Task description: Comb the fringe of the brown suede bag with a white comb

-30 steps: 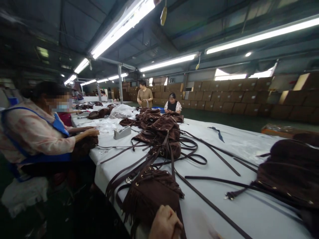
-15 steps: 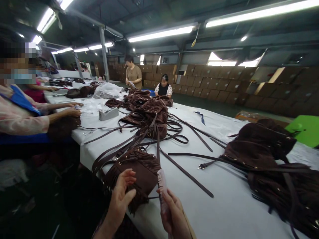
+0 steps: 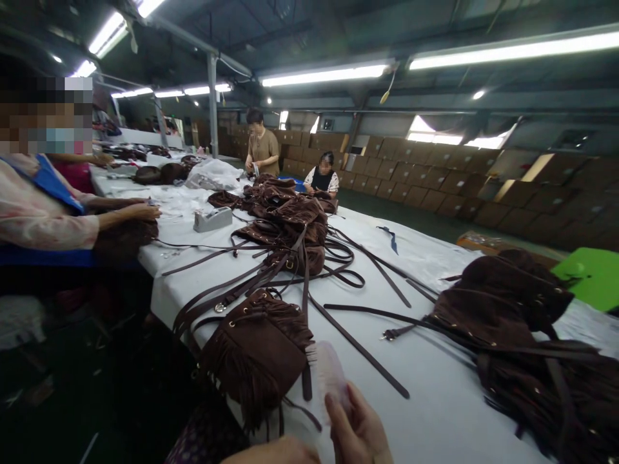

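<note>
A pale, see-through comb (image 3: pixel 333 368) stands tilted up in my right hand (image 3: pixel 360 428), its fingers closed round the lower end. The comb's teeth face left, close to a dark brown fringed bag (image 3: pixel 256 351) with gold eyelets. That bag lies at the table's near edge, its fringe hanging down the front. Only part of my left hand (image 3: pixel 273 451) shows at the bottom of the view, below the bag; its fingers cannot be made out.
More brown bags (image 3: pixel 290 222) with long straps (image 3: pixel 360 341) are heaped mid-table, and others (image 3: pixel 503 296) lie at right. A grey tape dispenser (image 3: pixel 213 219) stands near the heap. A co-worker's sleeve (image 3: pixel 58 222) is at left; two people are beyond the table. A green chair back (image 3: pixel 590 277) rises at right.
My left hand has dropped from in front of the bag to the bottom edge. My right hand has moved slightly right and turned the comb, showing its broad side. The bag is less covered.
</note>
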The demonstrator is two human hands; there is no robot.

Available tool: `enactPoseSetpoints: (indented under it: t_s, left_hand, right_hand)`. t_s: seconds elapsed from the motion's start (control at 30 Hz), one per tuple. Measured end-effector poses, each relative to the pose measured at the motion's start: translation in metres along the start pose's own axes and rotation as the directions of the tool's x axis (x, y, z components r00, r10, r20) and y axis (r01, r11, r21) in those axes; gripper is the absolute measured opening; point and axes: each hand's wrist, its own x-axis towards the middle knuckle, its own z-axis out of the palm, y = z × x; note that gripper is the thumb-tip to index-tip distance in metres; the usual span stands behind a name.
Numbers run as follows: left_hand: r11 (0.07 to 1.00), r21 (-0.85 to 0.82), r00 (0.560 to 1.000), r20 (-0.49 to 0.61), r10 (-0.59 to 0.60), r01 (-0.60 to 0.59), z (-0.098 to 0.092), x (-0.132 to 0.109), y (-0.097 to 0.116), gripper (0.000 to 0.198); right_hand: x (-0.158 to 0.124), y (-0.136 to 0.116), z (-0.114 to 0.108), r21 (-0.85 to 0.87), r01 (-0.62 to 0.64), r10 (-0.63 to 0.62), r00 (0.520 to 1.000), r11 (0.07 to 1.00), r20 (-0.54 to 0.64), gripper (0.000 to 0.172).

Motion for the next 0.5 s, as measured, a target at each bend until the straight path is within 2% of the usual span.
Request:
enactPoseSetpoints:
  t_s: [0.03, 0.07, 0.1, 0.13, 0.17, 0.2, 0.23, 0.27, 0.33, 0.4, 0.5]
  left_hand:
    - [0.995, -0.097, 0.999, -0.047, 0.015, -0.02, -0.018, -0.008, 0.01, 0.008]
    - [0.991, -0.129, 0.967, -0.246, -0.066, 0.035, -0.037, -0.015, 0.016, 0.018]
    - [0.985, -0.111, 0.882, -0.441, -0.167, 0.131, -0.057, -0.022, 0.018, 0.023]
    - [0.971, -0.058, 0.772, -0.596, -0.221, 0.233, -0.075, -0.026, 0.014, 0.024]
    - [0.935, 0.0, 0.624, -0.745, -0.237, 0.355, -0.092, -0.029, 0.005, 0.029]
    - [0.878, 0.05, 0.519, -0.822, -0.234, 0.476, -0.106, -0.029, -0.007, 0.041]
    - [0.809, 0.088, 0.458, -0.857, -0.236, 0.581, -0.117, -0.028, -0.023, 0.053]
    - [0.753, 0.096, 0.419, -0.873, -0.25, 0.651, -0.125, -0.026, -0.039, 0.062]
    - [0.743, 0.024, 0.373, -0.875, -0.307, 0.669, -0.135, -0.02, -0.069, 0.063]
    - [0.799, -0.092, 0.35, -0.865, -0.36, 0.595, -0.141, -0.015, -0.088, 0.051]
    - [0.856, -0.236, 0.34, -0.844, -0.415, 0.46, -0.152, -0.015, -0.095, 0.034]
  right_hand:
    - [0.005, 0.005, 0.004, -0.101, 0.037, -0.039, 0.999, 0.994, -0.017, 0.069]
    - [0.009, 0.01, 0.008, -0.176, 0.073, -0.078, 0.997, 0.982, -0.024, 0.067]
    - [0.011, 0.014, 0.013, -0.23, 0.109, -0.117, 0.993, 0.967, -0.021, 0.065]
    - [0.011, 0.017, 0.017, -0.272, 0.145, -0.155, 0.988, 0.951, -0.016, 0.062]
    - [0.011, 0.018, 0.021, -0.308, 0.187, -0.201, 0.98, 0.933, -0.015, 0.059]
    - [0.011, 0.018, 0.025, -0.338, 0.236, -0.253, 0.967, 0.911, -0.006, 0.056]
    - [0.01, 0.017, 0.028, -0.362, 0.291, -0.307, 0.952, 0.885, 0.014, 0.054]
    - [0.011, 0.016, 0.03, -0.379, 0.342, -0.356, 0.934, 0.86, 0.035, 0.051]
    - [0.014, 0.014, 0.033, -0.393, 0.405, -0.415, 0.907, 0.825, 0.064, 0.046]
    - [0.02, 0.014, 0.035, -0.399, 0.408, -0.417, 0.906, 0.821, 0.068, 0.041]
    - [0.032, 0.018, 0.037, -0.408, 0.374, -0.386, 0.921, 0.833, 0.056, 0.037]
